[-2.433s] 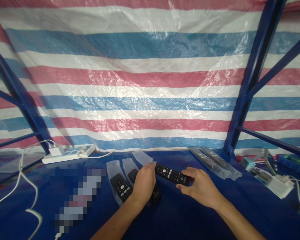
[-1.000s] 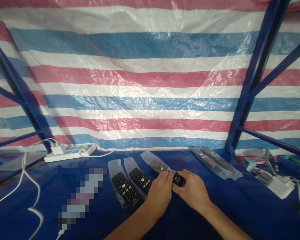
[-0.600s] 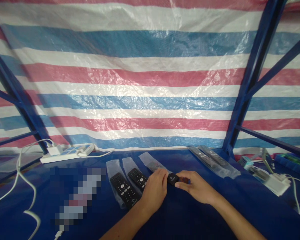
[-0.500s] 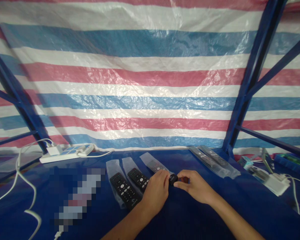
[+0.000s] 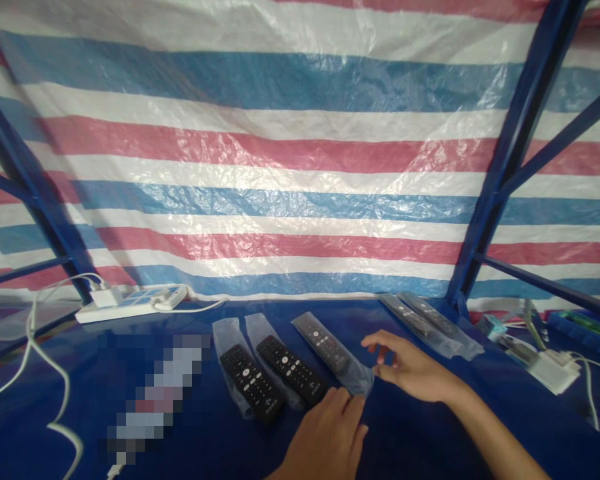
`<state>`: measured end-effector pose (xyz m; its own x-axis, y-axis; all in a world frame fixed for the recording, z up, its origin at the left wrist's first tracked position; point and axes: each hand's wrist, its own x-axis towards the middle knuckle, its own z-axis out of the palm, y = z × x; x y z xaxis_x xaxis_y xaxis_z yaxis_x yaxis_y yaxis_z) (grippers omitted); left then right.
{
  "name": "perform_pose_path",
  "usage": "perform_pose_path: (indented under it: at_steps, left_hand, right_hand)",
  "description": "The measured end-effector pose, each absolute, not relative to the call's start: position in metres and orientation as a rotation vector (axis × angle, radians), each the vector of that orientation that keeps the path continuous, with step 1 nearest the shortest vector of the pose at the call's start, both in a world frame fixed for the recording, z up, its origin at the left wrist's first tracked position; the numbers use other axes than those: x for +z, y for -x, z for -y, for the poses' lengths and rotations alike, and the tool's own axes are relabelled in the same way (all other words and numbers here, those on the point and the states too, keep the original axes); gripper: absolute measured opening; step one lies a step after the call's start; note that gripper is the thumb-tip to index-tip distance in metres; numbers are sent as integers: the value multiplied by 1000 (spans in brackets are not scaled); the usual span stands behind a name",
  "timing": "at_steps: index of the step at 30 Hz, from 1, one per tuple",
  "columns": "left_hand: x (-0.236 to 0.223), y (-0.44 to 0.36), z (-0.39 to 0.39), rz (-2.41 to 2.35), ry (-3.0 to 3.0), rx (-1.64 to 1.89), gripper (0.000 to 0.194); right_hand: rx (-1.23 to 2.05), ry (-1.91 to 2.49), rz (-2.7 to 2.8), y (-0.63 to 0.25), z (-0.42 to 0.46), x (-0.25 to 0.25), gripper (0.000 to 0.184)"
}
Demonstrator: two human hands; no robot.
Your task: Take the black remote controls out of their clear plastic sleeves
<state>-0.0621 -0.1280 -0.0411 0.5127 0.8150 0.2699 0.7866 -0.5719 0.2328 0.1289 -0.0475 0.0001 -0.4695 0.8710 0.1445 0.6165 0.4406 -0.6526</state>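
A black remote control [image 5: 325,347] lies wholly inside a clear plastic sleeve [image 5: 360,379] on the blue table. My left hand [image 5: 327,437] is at the sleeve's near end, fingers stretched forward and thumb apart; whether its fingertips touch the sleeve I cannot tell. Just right of the sleeve, my right hand [image 5: 415,367] has its fingers curved and apart, with nothing in them. To the left, a second remote [image 5: 291,368] and a third remote [image 5: 253,383] each lie on or partly in their own sleeves, with their near ends sticking out.
Two sleeved remotes [image 5: 425,323] lie together at the back right. A white power strip [image 5: 133,305] with plugs and cables stands at the back left. A blurred-out item [image 5: 155,393] lies front left. White adapters [image 5: 555,367] sit far right. Blue posts [image 5: 495,180] frame a striped sheet.
The remote whose end stuck out between my hands is now fully inside its sleeve, lying on the table. My left hand has drawn nearer to me; my right has let go and opened.
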Motion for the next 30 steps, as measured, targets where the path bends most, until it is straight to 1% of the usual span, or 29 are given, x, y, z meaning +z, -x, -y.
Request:
perform_pose_path:
  at_steps: [2,3,6,7,11,13,20,24,26,28,29,30]
  left_hand:
    - [-45,79,134,-1419,-2763,609,29]
    - [-47,87,136,-1429,-2812,646,26]
    - [-52,106,137,-1459,-2917,811,21]
    - [-52,111,137,-1465,-2939,889,21]
    - [-50,120,135,-1471,-2981,1174,25]
    - [-48,124,134,-1505,-2980,1228,26]
    - [-49,141,129,-1729,-2914,1196,26]
    - [-51,146,130,-1814,-2843,1111,24]
    - [-50,147,131,-1832,-2799,1046,22]
    - [-48,145,133,-1840,-2757,980,18]
    - [-48,145,133,-1843,-2742,955,16]
    - [-47,144,133,-1848,-2730,932,14]
  right_hand:
    - [644,1309,2145,-121,48,3,29]
    - [557,1378,2121,-113,50,3,29]
    - [292,1598,2201,-81,57,-1,41]
    - [224,1636,2245,-72,60,-4,40]
    - [77,1736,2294,-58,60,-10,26]
    - [39,1809,2250,-67,54,-9,26]
    - [-90,2217,1966,-128,22,0,35]
    - [-149,2317,1917,-148,15,1,38]
    - [-305,2305,1924,-147,16,1,38]
    - [-413,2192,1952,-135,23,2,38]
    - [-392,2096,1995,-125,28,3,38]
    - [-299,1976,2065,-114,35,4,37]
